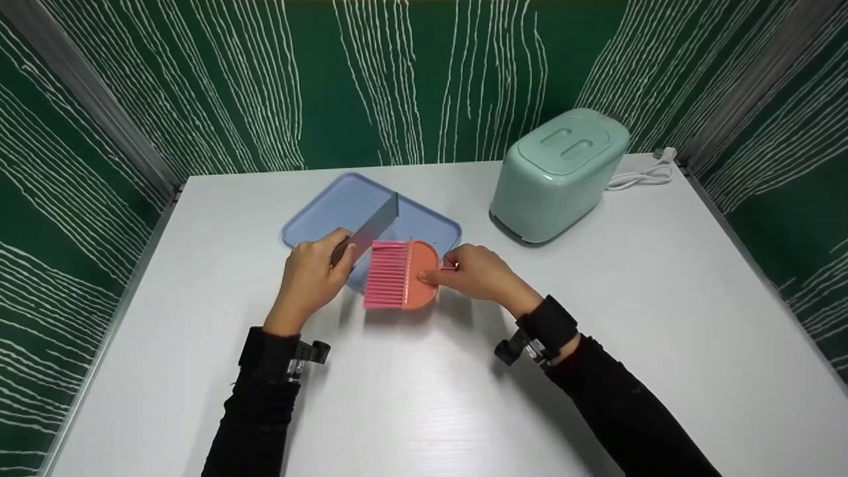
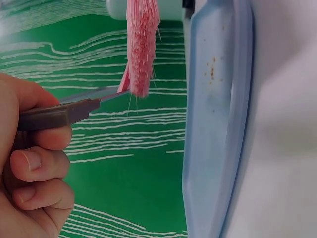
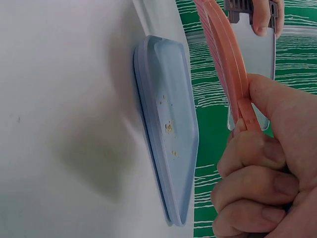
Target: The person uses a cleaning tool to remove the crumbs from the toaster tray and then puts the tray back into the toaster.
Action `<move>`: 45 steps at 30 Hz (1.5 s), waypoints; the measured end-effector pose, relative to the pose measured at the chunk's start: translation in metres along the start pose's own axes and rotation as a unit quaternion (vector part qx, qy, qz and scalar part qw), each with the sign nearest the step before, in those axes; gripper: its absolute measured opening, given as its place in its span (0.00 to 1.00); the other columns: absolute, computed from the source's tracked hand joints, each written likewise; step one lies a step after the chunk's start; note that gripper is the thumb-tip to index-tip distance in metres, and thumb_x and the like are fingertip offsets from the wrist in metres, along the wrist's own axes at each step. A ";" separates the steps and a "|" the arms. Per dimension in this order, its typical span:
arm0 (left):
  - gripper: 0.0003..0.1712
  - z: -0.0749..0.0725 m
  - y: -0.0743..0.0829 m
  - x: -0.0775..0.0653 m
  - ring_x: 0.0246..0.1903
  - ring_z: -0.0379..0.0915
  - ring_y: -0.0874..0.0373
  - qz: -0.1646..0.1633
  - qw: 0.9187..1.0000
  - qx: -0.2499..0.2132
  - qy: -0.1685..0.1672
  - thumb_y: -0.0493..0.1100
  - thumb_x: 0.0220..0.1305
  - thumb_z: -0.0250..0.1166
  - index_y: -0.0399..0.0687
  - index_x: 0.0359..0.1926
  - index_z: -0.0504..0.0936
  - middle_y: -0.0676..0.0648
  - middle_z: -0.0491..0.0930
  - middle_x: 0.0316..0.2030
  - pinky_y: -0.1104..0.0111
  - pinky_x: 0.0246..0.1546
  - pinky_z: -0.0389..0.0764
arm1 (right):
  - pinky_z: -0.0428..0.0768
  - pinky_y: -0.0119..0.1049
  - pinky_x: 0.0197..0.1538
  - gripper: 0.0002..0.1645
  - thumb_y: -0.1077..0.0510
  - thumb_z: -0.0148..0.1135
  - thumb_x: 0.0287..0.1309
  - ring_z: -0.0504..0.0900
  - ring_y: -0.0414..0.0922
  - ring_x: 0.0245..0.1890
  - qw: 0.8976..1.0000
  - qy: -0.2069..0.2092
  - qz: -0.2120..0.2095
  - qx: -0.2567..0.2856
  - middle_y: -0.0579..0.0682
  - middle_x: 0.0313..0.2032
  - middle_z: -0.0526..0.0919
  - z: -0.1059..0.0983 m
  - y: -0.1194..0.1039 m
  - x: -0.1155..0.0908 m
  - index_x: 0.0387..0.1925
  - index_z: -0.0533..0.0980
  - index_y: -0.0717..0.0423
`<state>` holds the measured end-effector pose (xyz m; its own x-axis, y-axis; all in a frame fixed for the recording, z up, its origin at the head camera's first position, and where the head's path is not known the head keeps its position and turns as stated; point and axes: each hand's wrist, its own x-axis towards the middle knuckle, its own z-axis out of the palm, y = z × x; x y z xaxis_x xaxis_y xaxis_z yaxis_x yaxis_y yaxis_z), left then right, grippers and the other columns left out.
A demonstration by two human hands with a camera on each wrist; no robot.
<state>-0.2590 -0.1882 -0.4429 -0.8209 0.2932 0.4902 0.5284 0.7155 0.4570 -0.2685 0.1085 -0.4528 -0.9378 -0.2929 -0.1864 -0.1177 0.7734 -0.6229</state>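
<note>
My left hand (image 1: 310, 278) grips the dark handle (image 2: 59, 115) of a knife with a broad, square-ended blade (image 1: 379, 222), held above the tray. My right hand (image 1: 482, 273) pinches the orange handle of a small brush (image 1: 419, 278), thumb on its face and fingers curled beneath. The brush's pink bristles (image 2: 141, 49) point left, towards the knife; in the left wrist view they overlap the blade, and contact looks likely but is hard to confirm. Under both lies a light blue tray (image 1: 331, 205) with small brown-yellow crumbs (image 3: 169, 128) on it.
A mint-green toaster (image 1: 560, 175) with its lid on stands at the back right of the white table (image 1: 424, 397). Its white cord and plug (image 1: 649, 175) lie behind it. Green walls with white lines (image 1: 358, 79) enclose the back and sides.
</note>
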 end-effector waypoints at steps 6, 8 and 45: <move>0.09 0.000 0.000 0.000 0.21 0.79 0.45 0.002 1.000 0.005 -0.003 0.39 0.77 0.62 0.41 0.47 0.87 0.41 0.84 0.25 0.53 0.24 0.76 | 0.62 0.37 0.32 0.36 0.26 0.68 0.64 0.65 0.41 0.24 1.000 0.001 0.015 0.006 0.39 0.19 0.62 -0.002 0.004 0.002 0.18 0.65 0.44; 0.09 0.001 -0.001 0.000 0.21 0.80 0.45 0.003 1.000 0.009 -0.004 0.39 0.77 0.62 0.41 0.48 0.87 0.40 0.85 0.25 0.53 0.24 0.76 | 0.62 0.37 0.31 0.35 0.26 0.68 0.63 0.65 0.41 0.24 1.000 0.003 0.021 0.009 0.39 0.19 0.62 -0.003 0.006 0.003 0.18 0.65 0.44; 0.07 0.000 0.002 -0.001 0.22 0.78 0.47 0.013 0.999 0.048 -0.008 0.40 0.75 0.64 0.43 0.46 0.86 0.42 0.86 0.26 0.50 0.24 0.79 | 0.67 0.37 0.32 0.31 0.29 0.69 0.63 0.71 0.43 0.29 0.996 0.049 0.071 0.023 0.43 0.24 0.70 -0.008 0.022 0.009 0.21 0.72 0.46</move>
<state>-0.2571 -0.1874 -0.4425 -0.8115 0.3218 0.4878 0.5262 0.7655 0.3704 -0.2816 0.1271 -0.4619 -0.9718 -0.1236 -0.2011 0.0318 0.7757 -0.6303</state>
